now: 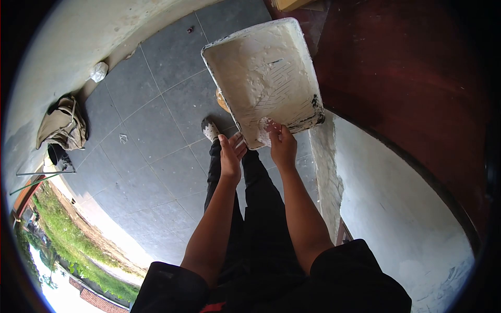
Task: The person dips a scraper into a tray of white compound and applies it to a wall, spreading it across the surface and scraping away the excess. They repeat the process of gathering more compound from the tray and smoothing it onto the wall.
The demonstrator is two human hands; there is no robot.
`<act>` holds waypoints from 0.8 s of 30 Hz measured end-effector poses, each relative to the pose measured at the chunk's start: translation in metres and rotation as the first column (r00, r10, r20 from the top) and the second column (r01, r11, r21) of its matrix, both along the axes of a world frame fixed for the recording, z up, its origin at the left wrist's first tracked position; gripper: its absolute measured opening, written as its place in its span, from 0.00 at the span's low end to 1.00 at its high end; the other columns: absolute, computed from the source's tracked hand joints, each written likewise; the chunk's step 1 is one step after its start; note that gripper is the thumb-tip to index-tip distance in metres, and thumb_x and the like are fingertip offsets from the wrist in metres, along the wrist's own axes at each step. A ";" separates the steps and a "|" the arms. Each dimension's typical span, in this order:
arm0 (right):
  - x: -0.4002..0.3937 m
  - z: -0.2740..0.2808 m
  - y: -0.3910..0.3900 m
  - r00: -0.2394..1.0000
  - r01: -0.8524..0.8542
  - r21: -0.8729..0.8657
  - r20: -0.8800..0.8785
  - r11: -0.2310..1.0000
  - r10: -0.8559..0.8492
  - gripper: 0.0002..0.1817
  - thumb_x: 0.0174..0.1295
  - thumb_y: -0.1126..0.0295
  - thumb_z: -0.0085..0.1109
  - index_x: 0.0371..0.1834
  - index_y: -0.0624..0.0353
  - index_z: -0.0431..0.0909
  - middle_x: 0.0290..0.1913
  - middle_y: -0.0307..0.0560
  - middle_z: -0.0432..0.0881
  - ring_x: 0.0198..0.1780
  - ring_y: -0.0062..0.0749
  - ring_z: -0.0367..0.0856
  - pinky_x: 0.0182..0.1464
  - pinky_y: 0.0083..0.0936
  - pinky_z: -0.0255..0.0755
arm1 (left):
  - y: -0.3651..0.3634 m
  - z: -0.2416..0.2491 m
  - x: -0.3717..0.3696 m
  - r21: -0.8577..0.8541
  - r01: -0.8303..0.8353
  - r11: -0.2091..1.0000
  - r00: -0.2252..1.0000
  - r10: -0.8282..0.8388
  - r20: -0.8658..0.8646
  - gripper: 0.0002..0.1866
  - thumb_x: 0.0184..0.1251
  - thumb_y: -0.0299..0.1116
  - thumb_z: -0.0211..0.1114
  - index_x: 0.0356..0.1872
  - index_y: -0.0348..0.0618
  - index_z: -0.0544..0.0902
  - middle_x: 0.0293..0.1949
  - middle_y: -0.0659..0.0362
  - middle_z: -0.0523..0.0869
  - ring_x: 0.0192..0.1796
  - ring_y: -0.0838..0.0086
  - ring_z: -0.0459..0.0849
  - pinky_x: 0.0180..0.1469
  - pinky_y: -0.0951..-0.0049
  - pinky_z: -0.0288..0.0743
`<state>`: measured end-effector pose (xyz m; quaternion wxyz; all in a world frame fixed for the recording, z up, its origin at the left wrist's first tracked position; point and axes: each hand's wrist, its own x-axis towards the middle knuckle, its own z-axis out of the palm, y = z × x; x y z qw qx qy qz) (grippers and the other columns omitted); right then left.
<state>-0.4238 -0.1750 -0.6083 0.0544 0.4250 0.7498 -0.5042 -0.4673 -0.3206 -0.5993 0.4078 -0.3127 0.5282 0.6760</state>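
Taking the paint tray as the middle of the dial, with twelve o'clock away from the person, the grey tiled floor spreads out toward nine. Crowding right up against the tray from two to four is a broad dark red surface, and a pale slab lies at four, smeared white along its edge. A rounded orange-brown thing peeks out from under the rim at eight, and just past it, between seven and eight, is a patterned sock. Further off sit a crumpled clear plastic lump by the wall at nine, a slumped khaki bag between eight and nine, a small scrap at eight and a tiny dark bit at ten.

The tray itself hangs out ahead of the legs, tilted; its inside is coated in creamy white, lumpy around the middle, with slanting ribs showing through and black stains round the corner at four. The right hand has its fingers closed on a white-crusted piece at the six o'clock end. The left hand is at seven, fingers loosely open by the rim; I can't tell whether they bear any weight.
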 end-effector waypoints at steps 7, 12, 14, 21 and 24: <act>-0.010 -0.013 -0.008 0.948 0.249 -0.366 -0.098 0.897 -0.303 0.13 0.62 0.66 0.51 0.42 0.63 0.78 0.38 0.57 0.83 0.41 0.50 0.82 0.42 0.35 0.73 | 0.001 0.000 0.000 -0.015 0.019 1.000 0.999 -0.019 -0.026 0.51 0.65 0.72 0.28 0.66 0.27 0.60 0.66 0.42 0.65 0.67 0.52 0.66 0.69 0.58 0.56; -0.016 0.012 -0.014 0.962 -0.234 0.038 -0.138 0.971 0.237 0.11 0.63 0.68 0.50 0.41 0.64 0.77 0.37 0.60 0.82 0.40 0.53 0.82 0.42 0.39 0.73 | 0.000 -0.001 0.000 -0.002 0.005 1.000 1.000 -0.005 -0.013 0.51 0.65 0.72 0.27 0.67 0.27 0.59 0.66 0.42 0.65 0.67 0.52 0.66 0.69 0.59 0.56; -0.016 0.008 -0.008 0.971 -0.191 0.079 -0.128 0.978 0.200 0.10 0.64 0.68 0.51 0.41 0.63 0.77 0.37 0.59 0.82 0.40 0.53 0.81 0.41 0.39 0.73 | 0.000 0.000 0.000 0.000 -0.002 1.000 1.000 0.002 -0.014 0.51 0.65 0.71 0.27 0.67 0.27 0.59 0.66 0.42 0.65 0.67 0.52 0.66 0.70 0.59 0.55; -0.008 0.016 -0.023 0.953 -0.270 0.104 -0.111 0.957 0.280 0.11 0.63 0.69 0.50 0.44 0.62 0.76 0.37 0.59 0.81 0.42 0.55 0.80 0.42 0.39 0.73 | 0.001 0.000 -0.001 0.029 0.008 1.000 1.000 -0.008 -0.012 0.52 0.65 0.72 0.27 0.67 0.27 0.58 0.67 0.41 0.64 0.68 0.51 0.64 0.70 0.57 0.54; -0.012 0.024 -0.016 0.984 -0.140 0.030 -0.102 0.990 0.143 0.11 0.63 0.69 0.49 0.45 0.63 0.76 0.38 0.60 0.81 0.43 0.56 0.79 0.44 0.41 0.73 | 0.001 0.005 -0.003 0.019 0.012 1.000 1.000 -0.012 -0.019 0.52 0.65 0.72 0.27 0.67 0.27 0.58 0.67 0.41 0.64 0.68 0.50 0.64 0.70 0.57 0.54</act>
